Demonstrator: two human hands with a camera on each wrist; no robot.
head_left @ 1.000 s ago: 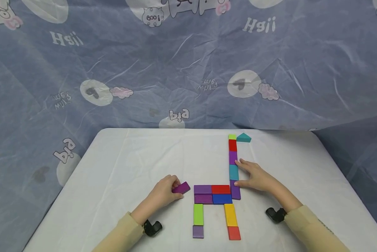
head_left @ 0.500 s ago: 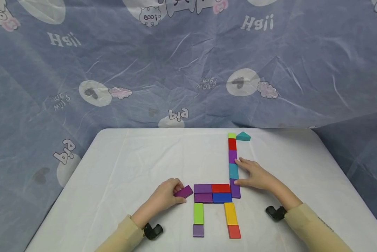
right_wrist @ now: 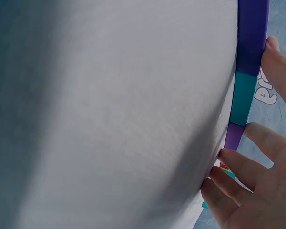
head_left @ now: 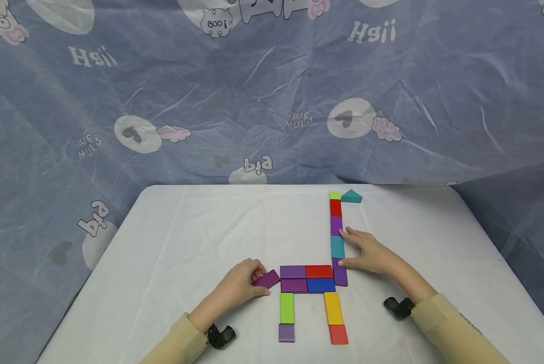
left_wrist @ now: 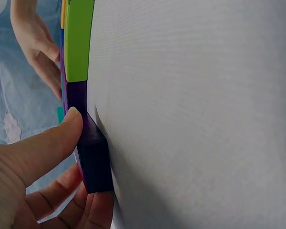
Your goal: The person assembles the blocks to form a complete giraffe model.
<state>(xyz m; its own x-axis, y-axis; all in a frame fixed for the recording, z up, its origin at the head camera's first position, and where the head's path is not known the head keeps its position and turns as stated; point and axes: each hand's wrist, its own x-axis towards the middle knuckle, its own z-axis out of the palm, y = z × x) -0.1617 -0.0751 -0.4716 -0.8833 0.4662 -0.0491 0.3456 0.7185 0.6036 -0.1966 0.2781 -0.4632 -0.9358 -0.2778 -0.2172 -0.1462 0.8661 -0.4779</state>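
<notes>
My left hand (head_left: 239, 282) pinches a purple rectangular block (head_left: 267, 279) between thumb and fingers. The block lies tilted, its right corner at the left end of a two-row body of blocks; in the left wrist view the held block (left_wrist: 96, 164) looks to meet a purple one. That body has a purple block (head_left: 292, 272) and a red block (head_left: 319, 271) above a magenta-purple block (head_left: 293, 285) and a blue block (head_left: 321, 285). My right hand (head_left: 373, 254), fingers spread, touches the upright column at its purple block (head_left: 336, 225) and lower violet block (head_left: 340, 273), around the teal block (head_left: 337, 246).
Below the body stand two legs: a green block (head_left: 287, 308) over a small purple one (head_left: 286, 333), and a yellow block (head_left: 333, 308) over a red one (head_left: 338, 334). A teal triangle (head_left: 351, 196) lies beside the column's top. White cloth (head_left: 185, 237) covers the table.
My left hand has moved slightly right and down, bringing the purple block up to the body's left end. The right hand has stayed in place on the column.
</notes>
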